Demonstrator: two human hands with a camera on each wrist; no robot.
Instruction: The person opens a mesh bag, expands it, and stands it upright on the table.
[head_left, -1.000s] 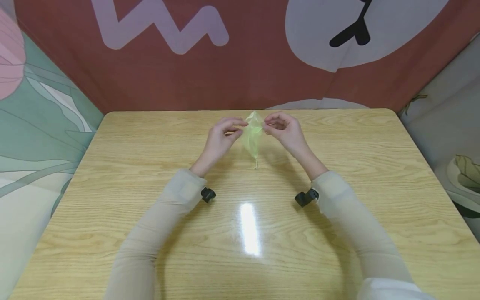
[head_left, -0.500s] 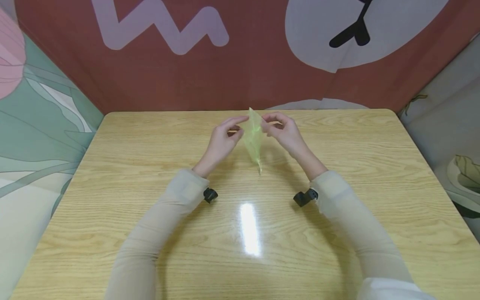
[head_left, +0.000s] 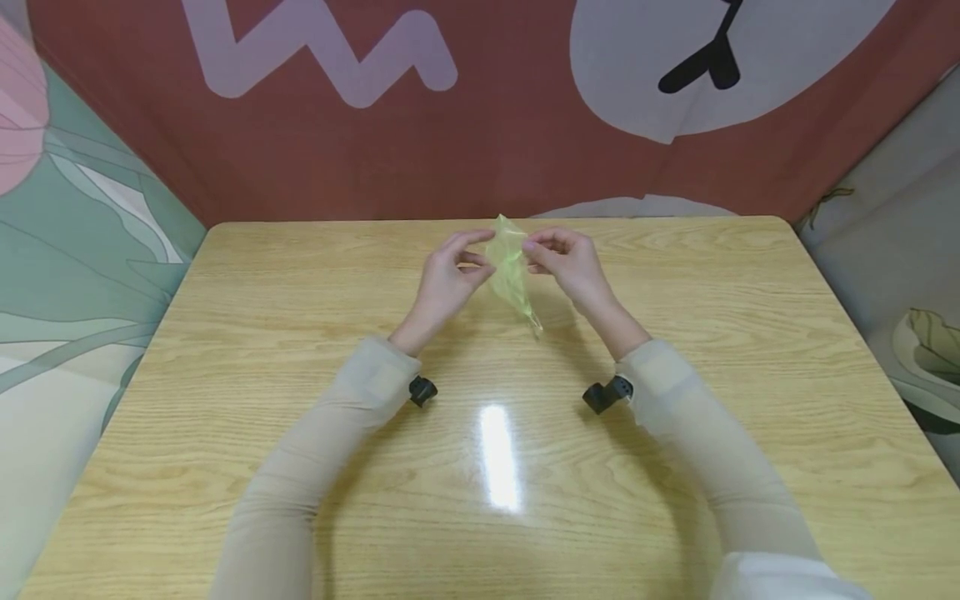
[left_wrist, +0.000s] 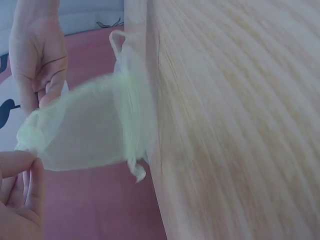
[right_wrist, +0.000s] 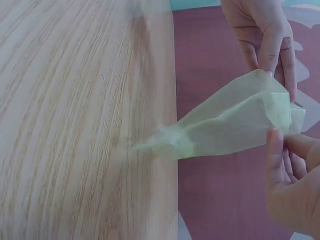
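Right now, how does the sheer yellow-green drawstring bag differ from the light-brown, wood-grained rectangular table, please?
Look: the bag is see-through and creased, while the table is opaque, with a shiny, smooth top.
Size: the bag is far smaller than the table.
Pose: the bag is held up, pinched by the left hand and right hand; the table lies flat below.
Shared: both look pale and yellowish in the head view.

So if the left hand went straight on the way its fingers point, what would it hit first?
The sheer yellow-green pouch, which the left hand pinches. Beyond it, the right hand probably comes next, though depth is hard to judge.
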